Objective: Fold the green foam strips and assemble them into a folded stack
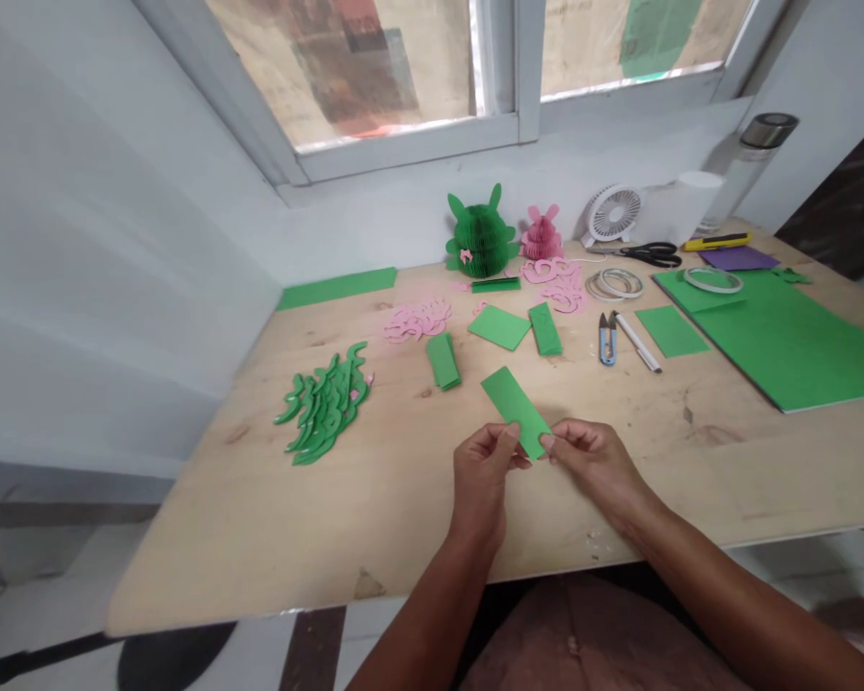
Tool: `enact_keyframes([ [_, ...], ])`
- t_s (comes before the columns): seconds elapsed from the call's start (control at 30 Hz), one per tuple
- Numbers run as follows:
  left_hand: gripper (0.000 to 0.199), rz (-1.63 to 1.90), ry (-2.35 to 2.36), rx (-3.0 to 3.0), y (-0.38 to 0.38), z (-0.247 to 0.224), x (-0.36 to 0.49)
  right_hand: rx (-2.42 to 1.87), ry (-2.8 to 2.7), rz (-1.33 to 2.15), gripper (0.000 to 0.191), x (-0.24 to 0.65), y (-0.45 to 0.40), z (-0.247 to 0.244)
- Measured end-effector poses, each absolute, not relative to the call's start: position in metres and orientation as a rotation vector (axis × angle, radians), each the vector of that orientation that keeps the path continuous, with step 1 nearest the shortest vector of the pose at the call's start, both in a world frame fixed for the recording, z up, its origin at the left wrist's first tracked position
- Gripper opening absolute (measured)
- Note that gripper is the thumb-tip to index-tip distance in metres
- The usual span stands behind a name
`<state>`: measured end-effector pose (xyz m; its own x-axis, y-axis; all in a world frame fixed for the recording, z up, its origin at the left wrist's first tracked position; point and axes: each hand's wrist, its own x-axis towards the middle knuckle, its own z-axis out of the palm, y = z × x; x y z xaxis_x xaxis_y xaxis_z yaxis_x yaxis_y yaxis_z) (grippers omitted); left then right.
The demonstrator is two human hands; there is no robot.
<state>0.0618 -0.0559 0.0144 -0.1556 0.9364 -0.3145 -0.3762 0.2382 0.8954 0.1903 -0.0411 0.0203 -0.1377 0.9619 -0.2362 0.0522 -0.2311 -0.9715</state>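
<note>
A narrow strip of green paper (513,403) slants over the near middle of the table, pinched between both hands. My left hand (484,470) grips its lower left edge between thumb and fingers. At its lower right corner, my right hand (591,463) has thumb and fingers closed on it. Beyond the strip lie a folded green paper piece (444,362), a flat green rectangle (500,327) and another small folded green piece (545,329). A pile of green curved cut-outs (329,403) is off to the left.
Blue thread snips (608,341), a white pen (638,343), tape rolls (615,284) and black scissors (648,253) lie to the right. Large green sheets (799,336) cover the far right. Green (482,240) and pink (541,237) paper figures stand by the wall, near a small fan (614,213).
</note>
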Motion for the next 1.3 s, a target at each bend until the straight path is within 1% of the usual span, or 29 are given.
enact_keyframes([
  [0.17,0.022,1.274,1.211,0.639,-0.059,0.012,0.064,-1.330,-1.209,1.482,0.031,0.189,-0.041,0.018],
  [0.5,0.025,1.259,1.248,0.637,-0.063,0.009,0.064,-1.315,-1.210,1.475,0.031,0.187,-0.042,0.013],
  [0.63,0.025,1.286,1.264,0.645,-0.064,0.008,0.065,-1.295,-1.209,1.471,0.028,0.185,-0.043,0.013],
  [0.77,0.026,1.241,1.288,0.642,-0.066,0.006,0.065,-1.304,-1.209,1.458,0.028,0.184,-0.044,0.012],
  [0.97,0.025,1.274,1.298,0.673,-0.068,0.007,0.064,-1.315,-1.222,1.435,0.027,0.182,-0.044,0.013],
  [1.17,0.024,1.218,1.278,0.645,-0.070,0.007,0.062,-1.306,-1.202,1.464,0.027,0.181,-0.045,0.013],
  [1.3,0.025,1.261,1.301,0.694,-0.071,0.007,0.062,-1.333,-1.198,1.426,0.029,0.180,-0.045,0.013],
])
